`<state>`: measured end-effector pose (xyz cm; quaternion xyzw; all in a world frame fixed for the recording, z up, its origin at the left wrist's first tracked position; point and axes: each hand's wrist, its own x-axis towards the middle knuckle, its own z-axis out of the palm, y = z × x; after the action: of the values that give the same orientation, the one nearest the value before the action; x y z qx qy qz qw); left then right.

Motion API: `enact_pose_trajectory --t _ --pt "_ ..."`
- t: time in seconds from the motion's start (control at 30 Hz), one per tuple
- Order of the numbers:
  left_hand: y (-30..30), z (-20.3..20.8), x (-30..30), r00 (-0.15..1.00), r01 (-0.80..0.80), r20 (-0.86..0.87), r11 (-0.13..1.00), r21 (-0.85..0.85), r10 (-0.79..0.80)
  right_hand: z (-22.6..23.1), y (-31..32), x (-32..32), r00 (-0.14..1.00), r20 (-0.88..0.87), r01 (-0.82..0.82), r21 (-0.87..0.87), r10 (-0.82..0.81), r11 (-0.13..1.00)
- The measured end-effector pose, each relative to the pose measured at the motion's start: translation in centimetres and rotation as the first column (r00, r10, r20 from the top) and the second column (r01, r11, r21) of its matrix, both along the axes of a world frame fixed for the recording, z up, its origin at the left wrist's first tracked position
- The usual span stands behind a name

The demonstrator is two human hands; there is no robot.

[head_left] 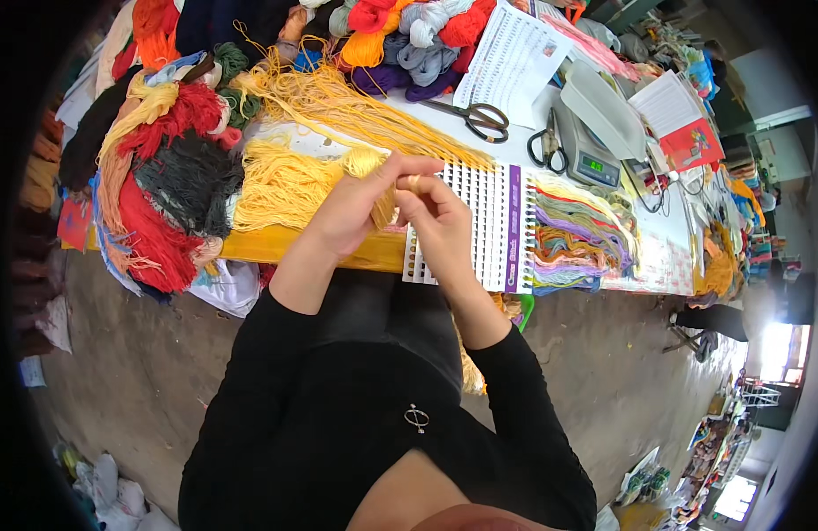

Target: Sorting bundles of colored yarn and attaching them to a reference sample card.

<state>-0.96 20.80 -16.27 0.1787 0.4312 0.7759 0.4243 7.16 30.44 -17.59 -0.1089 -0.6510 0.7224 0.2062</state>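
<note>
Both my hands are raised together over the table's near edge. My left hand [354,211] is closed around a small bundle of yellow thread [365,161], whose loose ends hang below the palm. Close beside it, my right hand [443,223] has its fingers curled in a pinch by the left fingertips; what they hold is too small to make out. Under my right hand lies a white card with rows of punched holes [489,208] and a purple strip. Pale yellow threads [281,186] spread out left of my hands. Longer golden threads [338,102] stretch behind them.
Black-handled scissors [487,124] and a second pair [547,152] lie beyond the card. A digital scale [597,166] with a white tray [604,108] stands at right. Multicoloured threads [579,243] extend from the card. Red yarn [161,226] and dark yarn [192,181] heap up at left.
</note>
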Motion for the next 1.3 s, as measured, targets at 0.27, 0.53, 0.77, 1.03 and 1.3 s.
enact_pose_trajectory --t 0.27,0.53,0.77,1.03,1.3 --pt "0.0 -0.5 -0.2 0.997 0.039 0.069 0.994 0.1 -0.047 -0.6 0.3 0.2 0.997 -0.067 -0.038 -0.043 0.035 0.998" --pt "-0.4 0.2 -1.1 0.96 -0.089 0.274 0.991 0.104 0.058 0.1 0.3 0.6 0.99 -0.14 -0.022 -0.267 -0.016 0.963" --pt "-4.3 1.3 -4.1 0.999 -0.05 -0.015 0.954 -0.296 0.048 1.4 3.5 2.7 0.987 0.098 -0.16 0.513 0.127 0.843" --pt "-19.3 2.0 -15.6 0.784 -0.601 0.129 0.794 -0.09 0.607 8.3 22.8 10.1 0.751 -0.576 -0.295 -0.729 -0.322 0.617" --pt "-33.0 2.5 -27.6 0.864 -0.498 0.172 0.854 0.151 0.473 6.2 46.1 23.4 0.838 -0.222 0.354 -0.475 -0.499 0.806"
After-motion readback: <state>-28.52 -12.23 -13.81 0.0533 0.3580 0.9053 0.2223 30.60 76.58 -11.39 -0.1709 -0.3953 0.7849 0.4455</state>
